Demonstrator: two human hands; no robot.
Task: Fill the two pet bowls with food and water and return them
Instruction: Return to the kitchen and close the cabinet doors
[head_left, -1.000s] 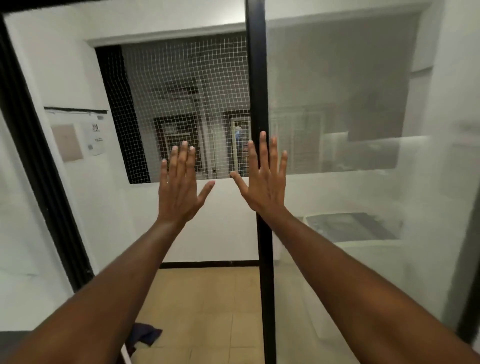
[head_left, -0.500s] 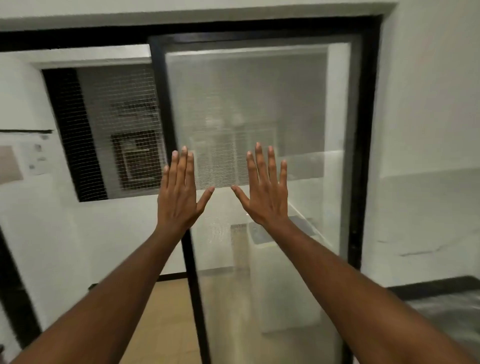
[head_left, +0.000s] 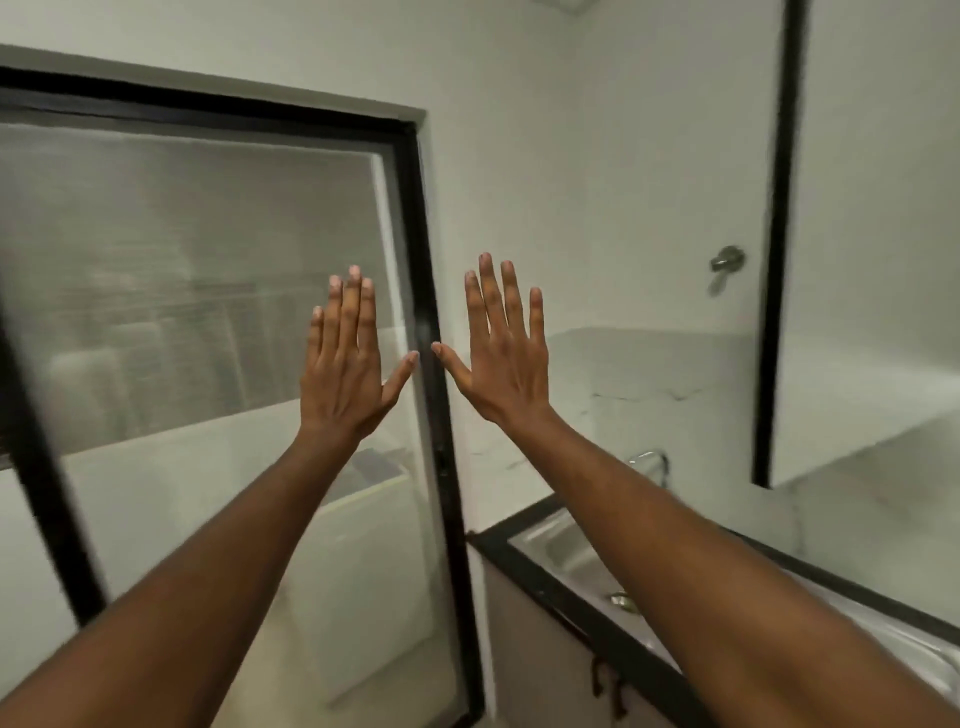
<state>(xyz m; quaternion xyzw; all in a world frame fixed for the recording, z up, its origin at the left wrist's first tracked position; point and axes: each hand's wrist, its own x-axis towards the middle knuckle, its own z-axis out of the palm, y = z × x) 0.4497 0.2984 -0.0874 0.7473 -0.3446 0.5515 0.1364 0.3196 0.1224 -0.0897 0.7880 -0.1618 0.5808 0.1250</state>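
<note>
Both arms are stretched out in front of me at chest height. My left hand (head_left: 347, 364) is held up flat, back towards me, fingers close together and thumb out, holding nothing. My right hand (head_left: 501, 348) is raised beside it, fingers spread, also holding nothing. The thumbs nearly meet in front of a black door frame (head_left: 431, 332). No pet bowl, food or water container is in view. A steel sink (head_left: 566, 551) lies low on the right, partly hidden by my right forearm, with a curved tap (head_left: 649, 460) behind it.
A black-framed sliding glass door (head_left: 208, 338) fills the left half, with a white appliance (head_left: 374, 519) behind the glass. A black-edged counter (head_left: 587, 618) runs along the right wall. A wall tap (head_left: 727, 260) sticks out above. A white cabinet (head_left: 862, 234) hangs at upper right.
The view has swung to the right: the glass door has slid leftward in view, and the wall, sink and counter have come into sight. Both hands stay raised and held apart the same way.
</note>
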